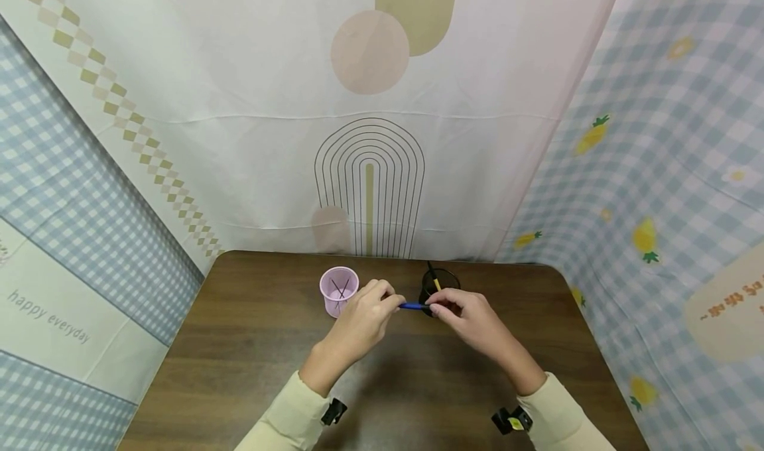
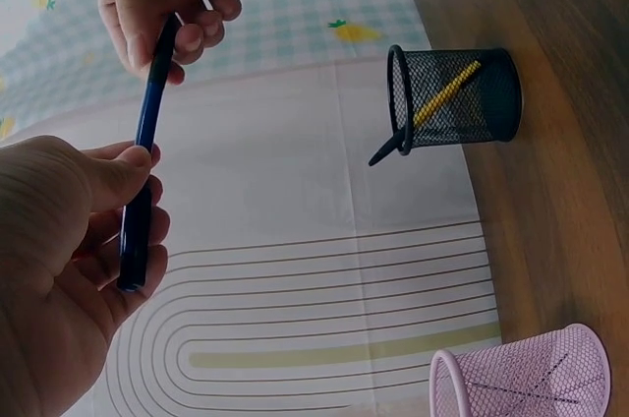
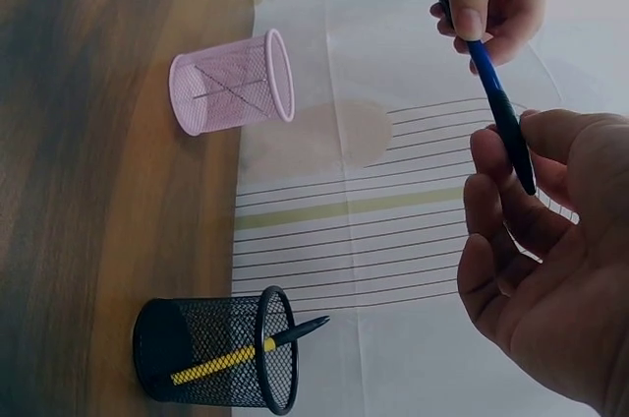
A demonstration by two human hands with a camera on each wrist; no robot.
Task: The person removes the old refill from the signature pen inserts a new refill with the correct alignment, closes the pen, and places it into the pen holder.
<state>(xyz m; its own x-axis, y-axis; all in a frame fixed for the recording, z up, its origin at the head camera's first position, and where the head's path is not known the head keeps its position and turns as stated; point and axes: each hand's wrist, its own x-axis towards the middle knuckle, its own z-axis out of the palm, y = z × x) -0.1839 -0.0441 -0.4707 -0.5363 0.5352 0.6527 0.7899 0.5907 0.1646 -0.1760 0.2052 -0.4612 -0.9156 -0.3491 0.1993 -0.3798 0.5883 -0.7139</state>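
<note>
Lettering "happy everyday" (image 1: pixel 49 316) is showing at nine o'clock, unreadable orange writing (image 1: pixel 733 298) at three; between, left hand (image 1: pixel 361 315) and right hand (image 1: pixel 468 315) are pinching a blue pen (image 1: pixel 412 306).

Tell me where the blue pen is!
In the head view, the blue pen is held between the left hand and right hand, right of the pink cup and in front of the black cup.

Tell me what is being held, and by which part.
A blue pen: the left hand grips it toward its blunt end, the right hand by its black tapered end.
</note>
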